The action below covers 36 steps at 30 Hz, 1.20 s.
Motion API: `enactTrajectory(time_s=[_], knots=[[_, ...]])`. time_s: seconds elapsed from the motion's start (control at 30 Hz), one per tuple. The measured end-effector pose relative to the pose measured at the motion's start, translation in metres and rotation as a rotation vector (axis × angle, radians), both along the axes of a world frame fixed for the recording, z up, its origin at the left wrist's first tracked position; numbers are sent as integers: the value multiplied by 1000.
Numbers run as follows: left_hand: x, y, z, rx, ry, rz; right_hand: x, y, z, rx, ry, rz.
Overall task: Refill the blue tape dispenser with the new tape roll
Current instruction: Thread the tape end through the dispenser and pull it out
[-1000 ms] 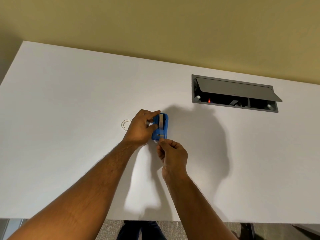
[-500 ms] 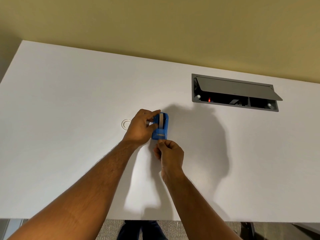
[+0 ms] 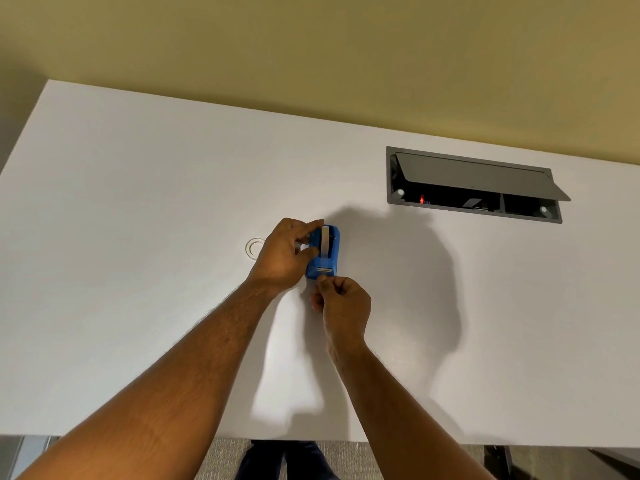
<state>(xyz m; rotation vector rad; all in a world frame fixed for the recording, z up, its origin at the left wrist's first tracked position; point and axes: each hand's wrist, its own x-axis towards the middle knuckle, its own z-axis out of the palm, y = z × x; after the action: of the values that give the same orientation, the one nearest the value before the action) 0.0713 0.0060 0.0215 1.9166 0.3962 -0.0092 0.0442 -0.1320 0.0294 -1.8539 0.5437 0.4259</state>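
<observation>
The blue tape dispenser (image 3: 327,258) stands on the white desk (image 3: 138,237) near its middle, with a tape roll (image 3: 325,240) seated in its slot. My left hand (image 3: 282,258) grips the dispenser's left side, thumb and fingers around it. My right hand (image 3: 341,303) sits just in front of the cutter end, fingertips pinched together on the tape end. The thin strip itself is too small to make out. A small clear ring, an empty tape core (image 3: 255,247), lies flat on the desk left of my left hand.
A grey cable box (image 3: 474,185) with its lid propped open is set into the desk at the back right. The yellow wall runs behind the desk. The desk's front edge is near my elbows, with carpet and my legs below.
My right hand has shifted slightly by the cutter, staying pinched. My left hand and the dispenser have stayed in place.
</observation>
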Motion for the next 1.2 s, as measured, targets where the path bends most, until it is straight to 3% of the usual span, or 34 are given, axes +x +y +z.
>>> enactTrajectory(time_s=[0.23,0.43,0.7,1.2], knots=[[-1,1,4,-55,3,-10,2,-11,-4,-124,-62,80],[0,4,7,-33,26,-12,13,-26,-3,-376,-209,292],[0,3,5,19,28,-26,19,-27,-8,-468,-259,463],[-15,-6,18,50,34,-22,32,-33,4,-399,-57,543]])
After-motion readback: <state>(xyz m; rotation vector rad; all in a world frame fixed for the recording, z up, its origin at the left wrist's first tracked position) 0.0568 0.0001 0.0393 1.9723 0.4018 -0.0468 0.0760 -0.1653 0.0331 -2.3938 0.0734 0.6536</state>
